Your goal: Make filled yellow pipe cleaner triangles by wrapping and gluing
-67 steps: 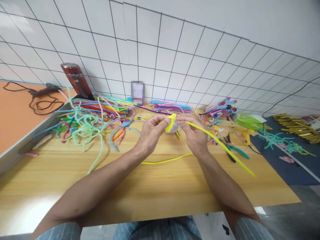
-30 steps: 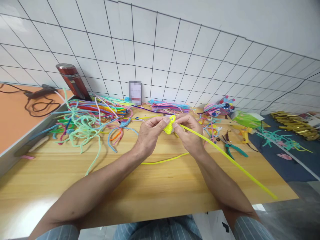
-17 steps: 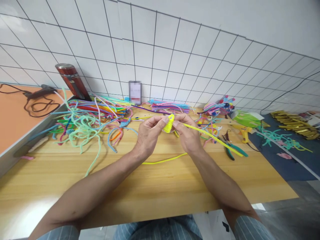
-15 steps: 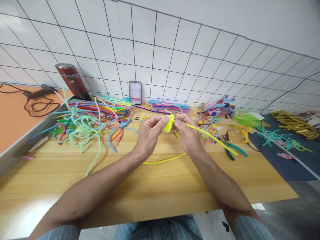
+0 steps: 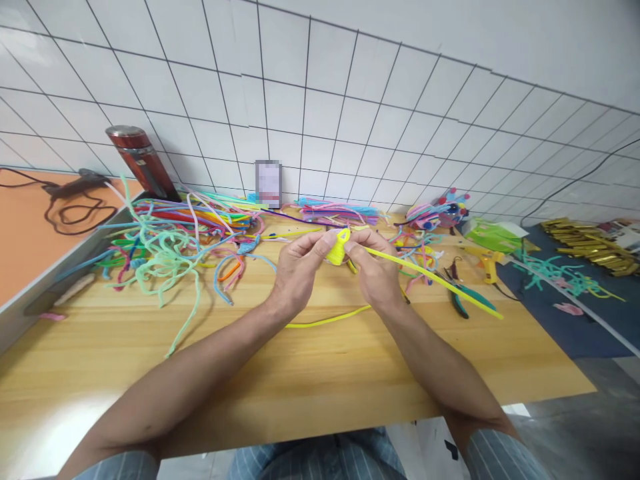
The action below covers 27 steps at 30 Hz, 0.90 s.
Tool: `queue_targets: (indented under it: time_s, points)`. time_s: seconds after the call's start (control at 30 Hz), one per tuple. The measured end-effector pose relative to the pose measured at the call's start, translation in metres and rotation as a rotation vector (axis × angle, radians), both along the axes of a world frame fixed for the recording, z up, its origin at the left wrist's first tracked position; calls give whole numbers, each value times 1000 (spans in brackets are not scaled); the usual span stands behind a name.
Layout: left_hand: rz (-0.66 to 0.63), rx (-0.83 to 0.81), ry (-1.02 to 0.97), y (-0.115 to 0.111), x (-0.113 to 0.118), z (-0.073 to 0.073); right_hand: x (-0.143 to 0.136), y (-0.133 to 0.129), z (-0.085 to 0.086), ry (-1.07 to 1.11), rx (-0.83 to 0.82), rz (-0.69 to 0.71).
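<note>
Between my fingertips is a small yellow piece of coiled pipe cleaner [image 5: 337, 252], with a little loop at its top. My left hand [image 5: 301, 270] pinches its left side between thumb and fingers. On its right side my right hand [image 5: 374, 267] is closed, thumb pressed near the loop. A long yellow pipe cleaner tail [image 5: 440, 280] runs out from the right hand toward the lower right, over the pliers. Another yellow pipe cleaner [image 5: 325, 321] lies on the wooden table [image 5: 280, 387] below my hands.
Mint-green pipe cleaners [image 5: 170, 257] are tangled at left, near a red thermos [image 5: 143, 160]. A phone [image 5: 269, 184] leans on the tiled wall. At right lie green-handled pliers [image 5: 477, 298], a yellow glue gun [image 5: 487, 265] and a pipe-cleaner bundle [image 5: 435, 212].
The yellow tail now reaches further to the lower right. The coiled yellow piece has turned slightly, and its loop looks wider. Both hands stay in nearly the same place.
</note>
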State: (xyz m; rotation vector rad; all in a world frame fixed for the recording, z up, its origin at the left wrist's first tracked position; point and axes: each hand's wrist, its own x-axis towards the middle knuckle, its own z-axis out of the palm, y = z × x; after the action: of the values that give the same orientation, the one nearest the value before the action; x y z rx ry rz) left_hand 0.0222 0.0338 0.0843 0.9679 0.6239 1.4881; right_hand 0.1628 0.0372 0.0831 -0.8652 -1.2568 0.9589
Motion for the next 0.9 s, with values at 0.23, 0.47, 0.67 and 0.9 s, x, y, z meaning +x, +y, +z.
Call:
queue_targets:
  time_s: [0.23,0.47,0.67,0.9]
  points:
    - [-100,-13,5,3,-2,2,3,2,2,-43,22,-23]
    - [-44,20,73,7,-5,-4,4,0,10,-135,33,-42]
    - [-83,26,95,6,-5,-5,9,-1,19,-174,27,-40]
    - [-132,34,137,10,-9,-5,10,-3,24,-278,29,-15]
